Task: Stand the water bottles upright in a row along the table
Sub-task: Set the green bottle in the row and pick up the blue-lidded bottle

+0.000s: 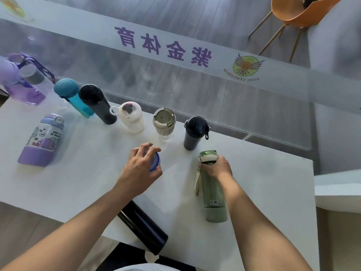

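Near table's front edge, hands grip bottles.

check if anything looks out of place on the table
The black bottle lies on its side with its end past the near table edge. The left hand covers a blue-lidded bottle; the right hand grips the green bottle.

We seem to be in a sports venue or gym lobby: a frosted glass partition at frame centre carries purple Chinese lettering and a winged ball logo, with an orange chair upper right.
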A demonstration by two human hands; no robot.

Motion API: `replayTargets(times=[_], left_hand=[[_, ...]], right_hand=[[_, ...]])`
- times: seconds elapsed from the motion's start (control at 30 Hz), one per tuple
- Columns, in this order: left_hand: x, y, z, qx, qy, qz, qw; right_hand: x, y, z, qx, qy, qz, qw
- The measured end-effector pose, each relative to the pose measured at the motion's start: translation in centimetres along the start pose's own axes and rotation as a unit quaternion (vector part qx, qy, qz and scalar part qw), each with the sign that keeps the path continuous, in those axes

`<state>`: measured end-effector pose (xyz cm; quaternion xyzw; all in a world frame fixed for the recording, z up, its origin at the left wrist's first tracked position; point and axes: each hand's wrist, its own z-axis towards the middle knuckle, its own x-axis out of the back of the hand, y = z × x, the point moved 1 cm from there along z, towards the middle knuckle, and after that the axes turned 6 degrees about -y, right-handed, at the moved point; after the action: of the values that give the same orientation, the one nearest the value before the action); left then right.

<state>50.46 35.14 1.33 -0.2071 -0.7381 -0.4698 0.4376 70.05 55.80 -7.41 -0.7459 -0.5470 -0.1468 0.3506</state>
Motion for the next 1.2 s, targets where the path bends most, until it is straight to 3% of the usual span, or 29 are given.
replayTargets(times=[0.2, 0.47, 0.8, 1.2], left_hand=[[-0.3, 0.5, -0.1, 0.007, 0.014, -0.002, 1.0], [-0.7, 0.9, -0.3, 0.027, 0.02, -0.002, 0.999], [-0.8, 0.8, -0.4, 0.026, 0.018, 0.006, 0.999], [-0.6, 0.8, -0.2, 0.023, 0.014, 0.005, 1.0]], right_hand=[[5.8, 0.0, -3.2, 0.067, 0.094, 0.108, 0.987], [10.2, -1.0, -5.2, 0.234, 0.238, 0.166, 0.928], [8.4, -0.8, -5.3, 0.296, 0.286, 0.229, 0.882], [7.3, -0.9, -5.4, 0.318, 0.293, 0.215, 0.876]])
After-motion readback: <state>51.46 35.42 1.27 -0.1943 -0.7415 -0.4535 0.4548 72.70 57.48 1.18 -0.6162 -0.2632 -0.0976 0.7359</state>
